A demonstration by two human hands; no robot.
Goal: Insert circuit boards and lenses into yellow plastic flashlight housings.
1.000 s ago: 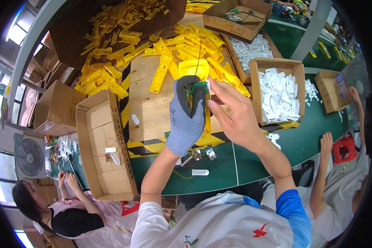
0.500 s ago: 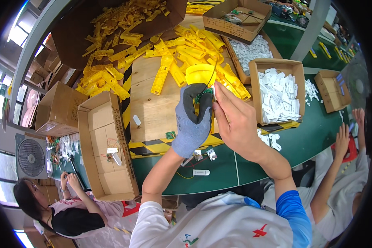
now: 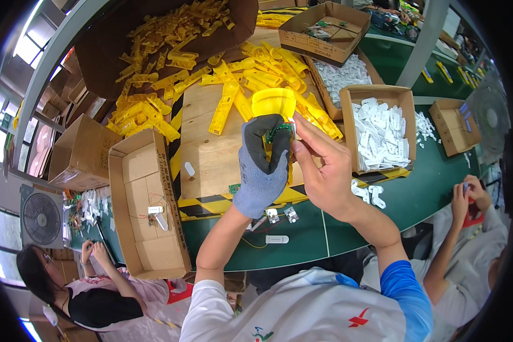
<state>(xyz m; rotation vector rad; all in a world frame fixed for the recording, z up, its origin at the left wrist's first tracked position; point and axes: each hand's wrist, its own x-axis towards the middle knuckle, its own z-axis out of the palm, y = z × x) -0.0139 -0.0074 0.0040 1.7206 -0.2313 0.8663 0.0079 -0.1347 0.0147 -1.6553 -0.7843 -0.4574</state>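
Observation:
My left hand (image 3: 261, 168), in a blue-grey glove with dark fingertips, is closed around a yellow plastic shell (image 3: 274, 102) whose wide curved end points away from me. A small green circuit board (image 3: 279, 134) lies at the shell, between the gloved thumb and fingers. My bare right hand (image 3: 329, 171) is closed in a pinch at the board's right side, where a small white part (image 3: 293, 130) shows between the fingers. How that part sits against the board is hidden by the fingertips. Beyond my hands lies a heap of similar yellow shells (image 3: 225, 105).
An open carton (image 3: 179, 245) at left holds white parts with wires. A box of white plastic pieces (image 3: 382, 134) stands at right. Near my forearms lie a white cover (image 3: 277, 239) and small metal-and-white parts (image 3: 291, 214). Co-workers sit on both sides.
The dark wire that stuck up over the shell no longer shows. My hands stay in nearly the same place, the shell tilted slightly. The right co-worker's hands have come together.

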